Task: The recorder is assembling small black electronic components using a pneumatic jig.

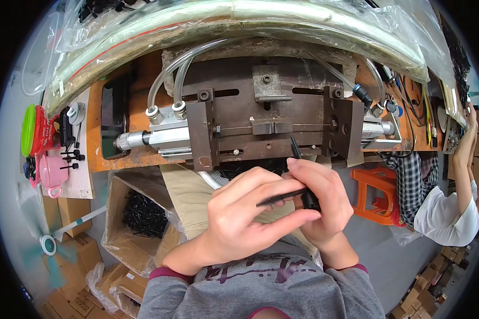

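In front of my chest, my left hand [245,212] pinches a small black mascara wand [274,200] by its end. Its bristled brush points left, across the palm side of the fingers. My right hand [324,204] is curled close against the left fingertips, around a black cap-like piece [310,201]; whether that joins the wand I cannot tell. A second thin black stick [295,145] pokes up from the right fingers toward the brown metal fixture [239,114]. At the fixture's middle, two small metal jaw blocks [271,127] sit on a thin rod.
Pneumatic cylinders [170,135] with clear hoses flank the fixture on a wooden bench [95,133]. A carton [114,223] of black pieces stands lower left, near a fan [48,244]. An orange stool [375,194] and another person [447,218] are at the right.
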Tool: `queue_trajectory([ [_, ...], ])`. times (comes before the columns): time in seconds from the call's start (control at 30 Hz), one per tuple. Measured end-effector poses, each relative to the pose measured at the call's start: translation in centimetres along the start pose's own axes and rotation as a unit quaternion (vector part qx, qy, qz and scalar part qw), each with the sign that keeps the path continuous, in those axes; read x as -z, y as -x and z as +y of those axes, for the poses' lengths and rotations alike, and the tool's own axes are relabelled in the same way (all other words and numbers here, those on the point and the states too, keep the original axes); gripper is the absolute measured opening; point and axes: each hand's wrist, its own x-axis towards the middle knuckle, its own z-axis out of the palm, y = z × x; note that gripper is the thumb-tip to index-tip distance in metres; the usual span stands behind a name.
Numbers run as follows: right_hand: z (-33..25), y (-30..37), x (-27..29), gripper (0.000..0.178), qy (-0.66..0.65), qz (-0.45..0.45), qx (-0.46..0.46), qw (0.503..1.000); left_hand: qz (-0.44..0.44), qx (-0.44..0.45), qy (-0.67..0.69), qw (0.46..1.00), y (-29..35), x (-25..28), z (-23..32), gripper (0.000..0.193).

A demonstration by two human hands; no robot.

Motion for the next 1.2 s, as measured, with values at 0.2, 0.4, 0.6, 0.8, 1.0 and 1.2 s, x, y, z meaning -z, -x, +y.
queue_trajectory([
  [0.2,0.6,0.3,-0.3,0.042,0.0,0.021,0.003,1.0,-0.007,0.001,0.046,0.999,-0.2,1.2,-0.1,0.035],
  [0.4,0.8,0.1,1.3,0.039,-0.072,0.025,-0.105,0.992,0.035,-0.084,-0.151,0.984,0.3,1.1,-0.7,0.033],
  [0.6,1.0,0.1,1.6,0.036,-0.109,0.048,-0.119,0.986,-0.008,-0.133,-0.291,0.947,0.3,0.3,-3.0,0.033],
  [0.8,0.8,-0.1,1.2,0.03,-0.067,0.076,-0.107,0.989,-0.043,-0.125,-0.352,0.927,-0.6,0.4,-2.3,0.032],
  [1.0,1.0,-0.1,1.0,0.031,-0.051,0.089,-0.091,0.991,-0.078,-0.101,-0.379,0.916,-0.8,0.6,-1.9,0.03],
  [1.2,1.4,0.0,0.8,0.031,0.007,0.079,-0.038,0.996,-0.058,-0.097,-0.34,0.934,-1.0,0.7,-1.9,0.031],
])
